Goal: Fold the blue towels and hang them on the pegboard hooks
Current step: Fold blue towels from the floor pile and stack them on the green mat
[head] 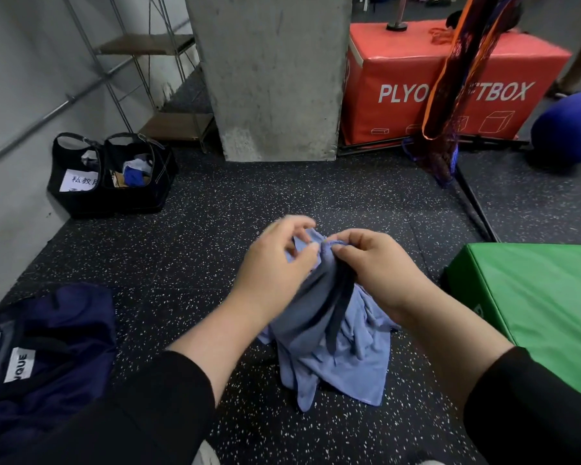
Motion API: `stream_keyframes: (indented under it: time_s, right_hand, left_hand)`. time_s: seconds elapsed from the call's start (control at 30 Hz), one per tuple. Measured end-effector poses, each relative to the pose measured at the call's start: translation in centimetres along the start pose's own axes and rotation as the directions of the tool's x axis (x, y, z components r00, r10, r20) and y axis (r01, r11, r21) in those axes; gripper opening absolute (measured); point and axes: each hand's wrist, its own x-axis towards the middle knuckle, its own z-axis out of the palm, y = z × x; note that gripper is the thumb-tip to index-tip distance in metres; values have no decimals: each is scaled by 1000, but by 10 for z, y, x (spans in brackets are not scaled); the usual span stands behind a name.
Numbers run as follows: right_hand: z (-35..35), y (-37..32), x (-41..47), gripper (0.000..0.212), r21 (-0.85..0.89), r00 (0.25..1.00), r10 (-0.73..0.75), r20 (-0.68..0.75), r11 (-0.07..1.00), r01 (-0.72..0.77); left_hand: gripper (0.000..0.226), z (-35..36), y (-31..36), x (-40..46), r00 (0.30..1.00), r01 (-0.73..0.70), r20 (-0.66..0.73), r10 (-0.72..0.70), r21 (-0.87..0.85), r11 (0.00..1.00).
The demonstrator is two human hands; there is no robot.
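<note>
A light blue towel (336,350) hangs bunched from my two hands above the speckled black floor, its lower part drooping in loose folds. My left hand (275,263) pinches the towel's top edge from the left. My right hand (379,263) pinches the same edge from the right, fingertips almost touching the left hand's. No pegboard or hooks are in view.
A dark navy bag (47,347) lies at lower left. A black tote (114,176) holding cloths stands by the left wall. A concrete pillar (272,75) rises ahead, with a red plyo box (450,78), a blue ball (567,129) and a green mat (534,303) to the right.
</note>
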Motion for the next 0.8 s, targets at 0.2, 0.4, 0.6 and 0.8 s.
stream_keyframes:
  time_s: [0.2, 0.4, 0.6, 0.8]
  right_hand:
    - [-16, -18, -14, 20, -375, 974, -162, 157, 903, 210]
    - [-20, -20, -19, 11, -462, 963, -164, 216, 851, 248]
    - [-15, -19, -21, 9, -622, 967, -224, 124, 742, 252]
    - [-30, -20, -22, 14, -642, 976, -215, -31, 753, 145]
  left_hand:
    - [12, -7, -17, -4, 898, 92, 438, -39, -100, 991]
    - [20, -7, -17, -8, 959, 93, 280, -44, -165, 982]
    - [31, -9, -12, -11, 941, 82, 338, -24, -160, 984]
    - [31, -26, -28, -15, 913, 70, 375, -161, 244, 967]
